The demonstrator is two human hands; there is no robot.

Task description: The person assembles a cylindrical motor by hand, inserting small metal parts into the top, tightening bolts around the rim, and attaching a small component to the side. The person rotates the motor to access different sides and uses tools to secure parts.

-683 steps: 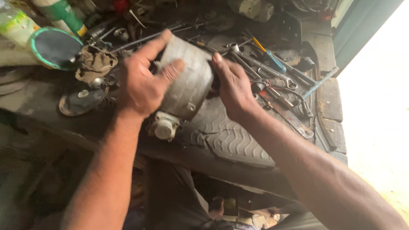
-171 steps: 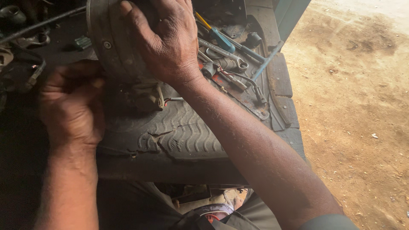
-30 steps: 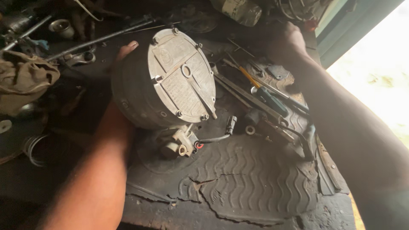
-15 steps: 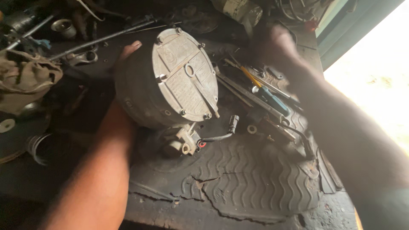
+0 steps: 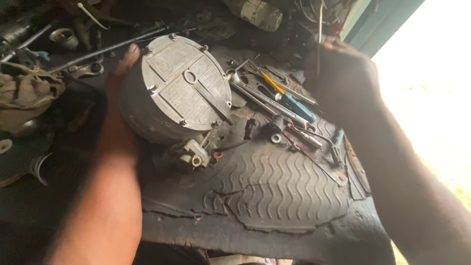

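A round grey metal motor housing (image 5: 181, 91) with a bolted flat cover lies tilted on a ribbed black rubber mat (image 5: 279, 189). My left hand (image 5: 120, 93) is pressed around its left and back side, holding it. My right hand (image 5: 343, 78) is lifted over the tool pile at the upper right, with its fingers closed on a thin metal rod (image 5: 320, 34) that points upward. A small fitting with red and black wires (image 5: 198, 154) hangs from the housing's lower edge.
Wrenches and a blue-and-yellow handled screwdriver (image 5: 289, 98) lie to the right of the housing. A long rod (image 5: 105, 49), a socket (image 5: 63, 37) and a crumpled rag (image 5: 27, 95) sit at the left. The bench edge runs along the bottom; bright ground lies beyond at the right.
My right hand has come up from the tool pile toward the upper right, now holding a thin rod. The housing and my left hand have stayed about where they were.
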